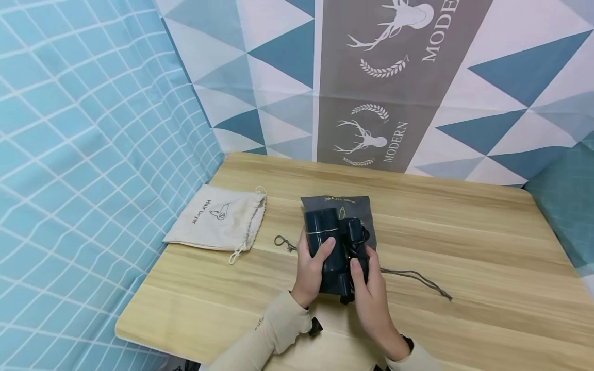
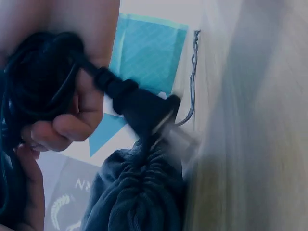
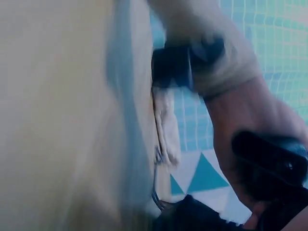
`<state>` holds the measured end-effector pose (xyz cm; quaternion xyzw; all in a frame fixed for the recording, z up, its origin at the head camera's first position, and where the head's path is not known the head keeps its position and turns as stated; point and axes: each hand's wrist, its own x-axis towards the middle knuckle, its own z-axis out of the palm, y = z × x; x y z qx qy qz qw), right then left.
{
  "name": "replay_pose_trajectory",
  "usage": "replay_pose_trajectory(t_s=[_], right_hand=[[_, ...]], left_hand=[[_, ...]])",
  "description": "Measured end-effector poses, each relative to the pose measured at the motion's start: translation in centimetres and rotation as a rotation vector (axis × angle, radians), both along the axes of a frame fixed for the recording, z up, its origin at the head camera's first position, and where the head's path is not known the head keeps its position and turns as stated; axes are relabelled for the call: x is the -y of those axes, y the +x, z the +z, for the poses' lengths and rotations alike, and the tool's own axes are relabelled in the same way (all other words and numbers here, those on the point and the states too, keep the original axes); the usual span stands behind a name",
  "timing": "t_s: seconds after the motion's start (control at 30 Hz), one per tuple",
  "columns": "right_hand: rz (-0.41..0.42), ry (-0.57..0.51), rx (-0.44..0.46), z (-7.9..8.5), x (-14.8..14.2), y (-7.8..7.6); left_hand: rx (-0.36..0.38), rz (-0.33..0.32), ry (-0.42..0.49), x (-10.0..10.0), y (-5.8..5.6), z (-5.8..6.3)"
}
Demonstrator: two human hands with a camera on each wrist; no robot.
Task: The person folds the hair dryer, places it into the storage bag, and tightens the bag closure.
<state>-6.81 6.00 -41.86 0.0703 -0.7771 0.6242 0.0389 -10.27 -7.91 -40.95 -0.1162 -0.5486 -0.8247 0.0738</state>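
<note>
Hair dryer [image 1: 330, 247] dark navy; pouch [image 1: 217, 222] cream; bag [image 1: 341, 205] dark grey; table [image 1: 464, 247] light wood grain.

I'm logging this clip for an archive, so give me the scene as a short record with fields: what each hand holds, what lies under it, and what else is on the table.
left hand: grips the barrel of the dark hair dryer
right hand: holds the dryer's handle side with the coiled black cord
plug: black, sticks out past the fingers in the left wrist view
under the dryer: dark grey drawstring pouch, its cords trailing on the wood
also on the table: beige drawstring bag, lying flat at the left
</note>
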Motion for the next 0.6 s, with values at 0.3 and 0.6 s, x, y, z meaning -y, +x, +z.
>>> replay_pose_trajectory(t_s=[0.3,0.6], right_hand=[[0.053,-0.009,0.088,0.1,-0.1,-0.8],[0.098,-0.029,0.211,-0.3,-1.1,-1.5]], left_hand=[[0.007,0.018,-0.028,0.2,-0.4,0.3],[0.033,0.211,0.034,1.9,-1.1,0.2]])
